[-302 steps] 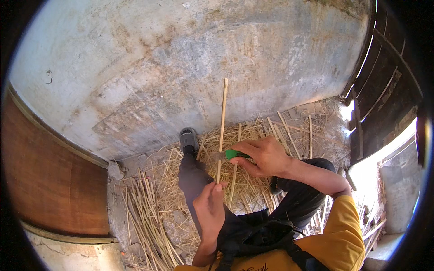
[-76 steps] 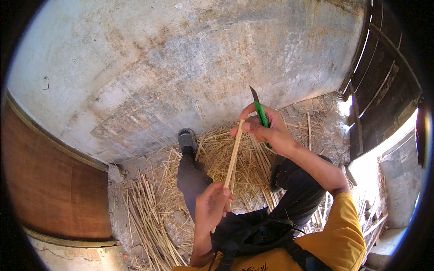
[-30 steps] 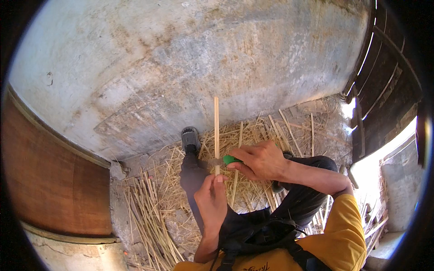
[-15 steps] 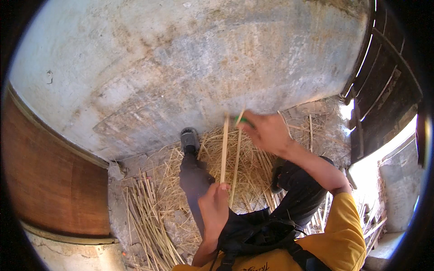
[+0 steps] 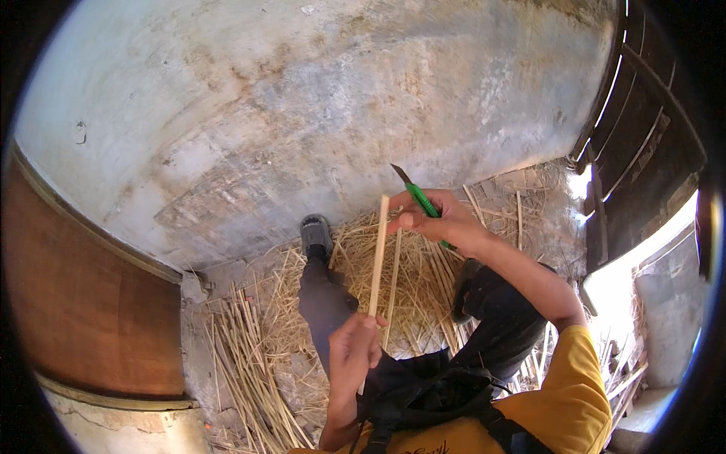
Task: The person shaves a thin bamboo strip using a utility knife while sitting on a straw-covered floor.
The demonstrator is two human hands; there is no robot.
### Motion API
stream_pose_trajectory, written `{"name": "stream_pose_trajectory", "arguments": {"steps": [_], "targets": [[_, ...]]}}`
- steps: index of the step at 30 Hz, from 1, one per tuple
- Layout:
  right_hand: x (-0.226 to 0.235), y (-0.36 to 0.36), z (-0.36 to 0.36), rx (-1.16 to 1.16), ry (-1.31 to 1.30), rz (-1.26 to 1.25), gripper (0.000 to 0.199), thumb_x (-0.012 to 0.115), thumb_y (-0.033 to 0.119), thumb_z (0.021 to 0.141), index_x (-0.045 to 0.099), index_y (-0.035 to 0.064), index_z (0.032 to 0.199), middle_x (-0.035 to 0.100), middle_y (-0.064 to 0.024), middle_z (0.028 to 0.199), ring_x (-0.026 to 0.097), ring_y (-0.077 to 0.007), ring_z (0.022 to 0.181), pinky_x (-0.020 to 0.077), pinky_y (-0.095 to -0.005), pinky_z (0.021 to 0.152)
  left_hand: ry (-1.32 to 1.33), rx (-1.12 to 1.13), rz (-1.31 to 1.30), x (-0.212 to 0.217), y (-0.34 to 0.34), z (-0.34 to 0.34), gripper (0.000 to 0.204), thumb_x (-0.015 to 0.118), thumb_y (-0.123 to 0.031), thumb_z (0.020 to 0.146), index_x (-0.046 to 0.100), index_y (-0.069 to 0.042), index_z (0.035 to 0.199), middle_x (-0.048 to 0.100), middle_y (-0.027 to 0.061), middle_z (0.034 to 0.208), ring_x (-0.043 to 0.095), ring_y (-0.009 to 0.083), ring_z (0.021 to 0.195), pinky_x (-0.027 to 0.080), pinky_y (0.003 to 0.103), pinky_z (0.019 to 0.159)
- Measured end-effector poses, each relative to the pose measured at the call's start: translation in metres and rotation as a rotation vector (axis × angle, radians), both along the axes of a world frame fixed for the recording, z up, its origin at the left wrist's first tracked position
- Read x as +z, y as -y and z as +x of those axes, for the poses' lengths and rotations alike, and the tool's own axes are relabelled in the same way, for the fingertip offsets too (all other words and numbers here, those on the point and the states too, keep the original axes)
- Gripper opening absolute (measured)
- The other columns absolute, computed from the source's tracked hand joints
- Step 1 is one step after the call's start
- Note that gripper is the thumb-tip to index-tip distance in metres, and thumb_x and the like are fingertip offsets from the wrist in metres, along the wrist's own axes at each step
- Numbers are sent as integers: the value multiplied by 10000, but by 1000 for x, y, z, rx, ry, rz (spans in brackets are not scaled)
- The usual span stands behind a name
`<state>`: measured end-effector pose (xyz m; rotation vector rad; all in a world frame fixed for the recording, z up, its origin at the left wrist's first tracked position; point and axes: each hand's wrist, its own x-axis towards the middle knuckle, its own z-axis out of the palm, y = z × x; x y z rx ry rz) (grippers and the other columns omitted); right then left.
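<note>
Bamboo strip (image 5: 377, 253): pale, thin, straight; long axis running near-to-far, tipped slightly right at the far end; held up in the air above the straw litter.
Left hand (image 5: 354, 354): at the strip's near end, fingers curled and pressed together around it; strip rising out of the fist toward the wall.
Right hand (image 5: 439, 225): at the strip's far end, just right of the tip; fingers wrapped tight on the green-handled knife (image 5: 420, 201); thumb close by the strip's tip, contact uncertain.
Blade: pointing far and left, above the strip's top end, clear of the wood.
Key relation: strip lying left of and just near of the blade; right hand nearer the free tip, left hand anchoring the opposite end.
Legs: dark trousers (image 5: 325, 299), left leg stretched out, shoe (image 5: 315, 231) against the foot of the wall.
Ground: straw and split bamboo lengths (image 5: 242, 356) heaped left and right of the legs.
Backdrop: stained plaster wall (image 5: 318, 98) beyond; wooden board (image 5: 83, 303) at left.
</note>
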<state>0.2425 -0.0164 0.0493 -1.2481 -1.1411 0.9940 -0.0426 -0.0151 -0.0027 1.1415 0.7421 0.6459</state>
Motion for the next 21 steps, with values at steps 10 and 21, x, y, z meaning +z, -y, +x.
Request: {"name": "stream_pose_trajectory", "arguments": {"steps": [10, 21], "targets": [[11, 11, -14, 38, -149, 26, 212, 757, 187, 955, 695, 65, 1117, 784, -86, 975, 641, -36, 801, 393, -207, 594, -67, -43, 335, 15, -3, 13, 213, 614, -112, 1042, 642, 44, 1184, 675, 62, 851, 630, 96, 655, 490, 233, 570], [24, 20, -17, 86, -155, 62, 257, 720, 212, 990, 678, 58, 1191, 782, -80, 1024, 664, -54, 823, 421, -200, 635, -202, 162, 578, 33, 0, 30, 201, 707, -12, 961, 670, 60, 1145, 740, 108, 870, 706, 114, 704, 551, 249, 584]]}}
